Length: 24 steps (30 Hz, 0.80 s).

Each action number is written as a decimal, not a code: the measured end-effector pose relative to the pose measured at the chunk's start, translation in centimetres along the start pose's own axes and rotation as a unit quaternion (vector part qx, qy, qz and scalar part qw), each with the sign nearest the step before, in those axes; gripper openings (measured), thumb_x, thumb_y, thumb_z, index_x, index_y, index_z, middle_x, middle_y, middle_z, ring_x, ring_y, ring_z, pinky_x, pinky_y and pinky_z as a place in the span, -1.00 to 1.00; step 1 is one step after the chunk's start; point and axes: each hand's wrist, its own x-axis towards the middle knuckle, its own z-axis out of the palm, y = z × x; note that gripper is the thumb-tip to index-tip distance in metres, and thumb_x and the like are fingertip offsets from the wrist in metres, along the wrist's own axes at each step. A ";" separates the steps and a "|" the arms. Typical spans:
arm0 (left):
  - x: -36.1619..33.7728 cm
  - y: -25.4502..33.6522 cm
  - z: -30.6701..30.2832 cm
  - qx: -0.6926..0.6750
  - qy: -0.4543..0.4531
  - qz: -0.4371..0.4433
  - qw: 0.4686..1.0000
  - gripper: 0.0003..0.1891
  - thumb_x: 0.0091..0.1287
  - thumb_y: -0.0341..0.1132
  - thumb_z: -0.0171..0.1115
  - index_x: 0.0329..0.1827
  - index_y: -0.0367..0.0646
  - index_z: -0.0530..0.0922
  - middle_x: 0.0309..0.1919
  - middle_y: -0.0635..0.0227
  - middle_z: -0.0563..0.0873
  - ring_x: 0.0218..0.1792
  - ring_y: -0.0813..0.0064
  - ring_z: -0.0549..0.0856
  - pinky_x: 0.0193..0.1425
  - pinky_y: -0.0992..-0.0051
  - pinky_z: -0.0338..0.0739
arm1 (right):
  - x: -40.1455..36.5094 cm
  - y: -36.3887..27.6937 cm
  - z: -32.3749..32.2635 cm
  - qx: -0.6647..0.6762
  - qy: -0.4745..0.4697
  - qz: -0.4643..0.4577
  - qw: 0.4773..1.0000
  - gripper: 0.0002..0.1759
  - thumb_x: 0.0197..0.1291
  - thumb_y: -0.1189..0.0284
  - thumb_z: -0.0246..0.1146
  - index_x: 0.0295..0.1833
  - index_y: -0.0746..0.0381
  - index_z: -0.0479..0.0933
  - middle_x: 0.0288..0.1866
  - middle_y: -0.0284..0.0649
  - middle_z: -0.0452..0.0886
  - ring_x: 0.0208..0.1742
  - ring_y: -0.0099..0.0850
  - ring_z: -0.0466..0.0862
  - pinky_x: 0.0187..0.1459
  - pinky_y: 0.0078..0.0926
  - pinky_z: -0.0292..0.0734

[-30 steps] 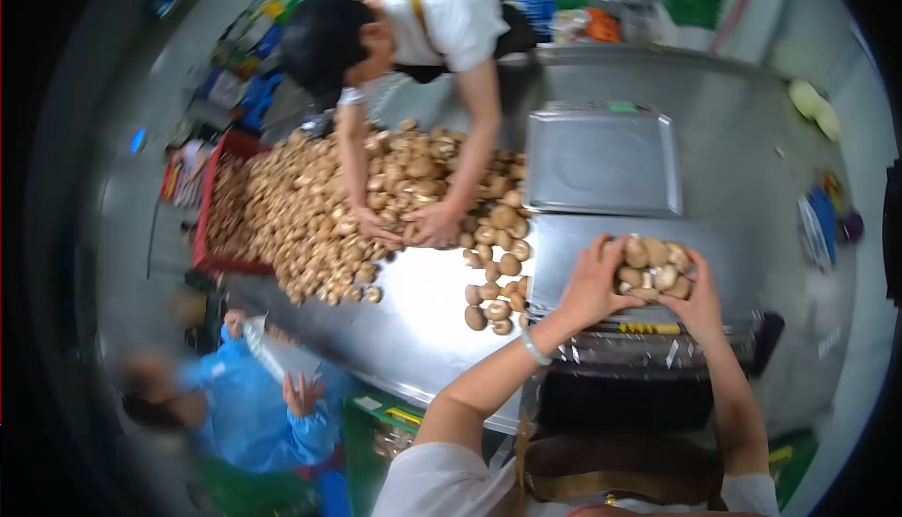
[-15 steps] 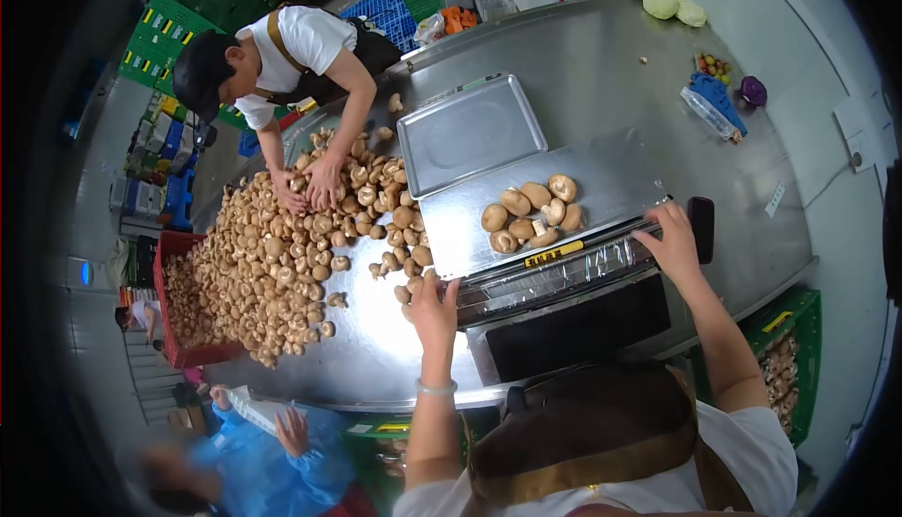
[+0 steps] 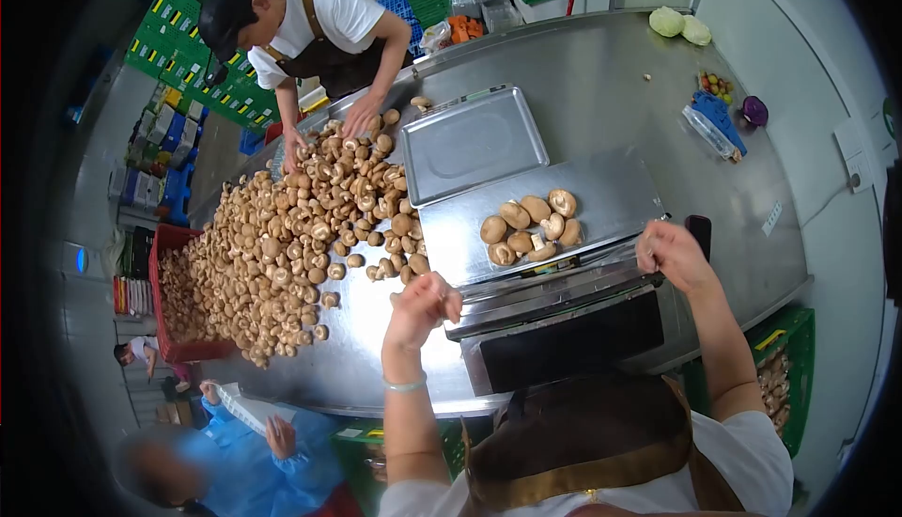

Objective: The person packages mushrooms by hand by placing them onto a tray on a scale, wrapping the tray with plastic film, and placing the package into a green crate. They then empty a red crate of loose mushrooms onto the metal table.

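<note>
Brown mushrooms [image 3: 534, 209] sit in a small cluster on the metal plate [image 3: 451, 235] in front of me. Along the plate's near edge runs a film-wrapping machine [image 3: 554, 296] with a dark flat panel [image 3: 568, 334]. Clear plastic film [image 3: 601, 263] stretches across the machine between my hands. My left hand [image 3: 421, 310], with a bracelet at the wrist, is closed at the film's left end. At its right end, my right hand [image 3: 672, 252] is closed in a pinch. The film inside my fingers is mostly hidden.
A large mushroom pile [image 3: 282, 235] covers the left of the steel table, beside a red crate [image 3: 174, 343]. An empty metal tray [image 3: 474, 146] lies beyond the plate. A co-worker [image 3: 324, 42] reaches into the pile; another person in blue [image 3: 254, 456] holds paper. Cabbages [image 3: 678, 24] lie far right.
Both my hands have closed and lifted slightly off the machine, the left moving a little leftward. Film now spans over the yellow label. The co-worker's hands have moved apart over the pile.
</note>
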 end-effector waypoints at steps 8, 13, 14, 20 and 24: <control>17.2 -6.2 -3.8 0.321 0.172 0.230 0.903 -0.69 0.62 -0.13 -0.06 -0.15 -0.22 0.41 0.03 -0.01 0.73 0.11 0.10 0.69 0.21 0.21 0.51 | 16.8 6.2 -0.2 -0.375 0.174 -0.141 0.900 -0.82 0.46 0.37 0.12 -0.12 0.29 0.44 -0.19 -0.03 0.68 -0.08 -0.17 0.68 -0.05 -0.18 0.51; 16.6 -8.1 -1.6 0.460 0.145 0.088 0.872 -0.82 0.51 -0.31 0.15 -0.12 -0.23 0.39 -0.38 0.02 0.68 -0.29 0.01 0.68 -0.19 0.23 0.54 | 17.8 8.3 -1.5 -0.507 0.051 -0.012 0.860 -0.81 0.43 0.39 0.12 -0.13 0.32 0.43 -0.24 -0.06 0.65 -0.17 -0.20 0.66 -0.12 -0.25 0.51; 16.0 -8.5 -1.9 0.418 0.115 0.068 0.898 -0.81 0.50 -0.31 0.16 -0.13 -0.24 0.40 -0.38 0.10 0.68 -0.29 0.14 0.68 -0.18 0.28 0.54 | 17.0 8.1 -1.4 -0.501 0.030 0.003 0.865 -0.81 0.43 0.39 0.11 -0.13 0.32 0.45 -0.24 -0.07 0.65 -0.17 -0.21 0.65 -0.10 -0.28 0.51; 9.9 -8.8 -0.8 0.355 0.030 0.012 0.934 -0.71 0.56 -0.17 0.11 -0.13 -0.28 0.56 -0.35 0.23 0.69 -0.26 0.38 0.65 -0.12 0.40 0.54 | 10.4 7.7 -0.4 -0.407 -0.031 0.024 0.913 -0.74 0.46 0.34 0.13 -0.08 0.36 0.53 -0.22 -0.17 0.61 -0.13 -0.30 0.60 0.02 -0.41 0.47; 7.7 -9.1 0.6 0.480 0.059 0.144 0.863 -0.66 0.58 -0.15 0.04 -0.14 -0.29 0.58 -0.38 -0.01 0.67 -0.30 0.00 0.66 -0.16 0.26 0.54 | 8.7 8.0 0.5 -0.428 -0.003 0.006 0.904 -0.67 0.51 0.28 0.10 -0.11 0.37 0.54 -0.27 -0.16 0.60 -0.17 -0.39 0.56 -0.02 -0.41 0.46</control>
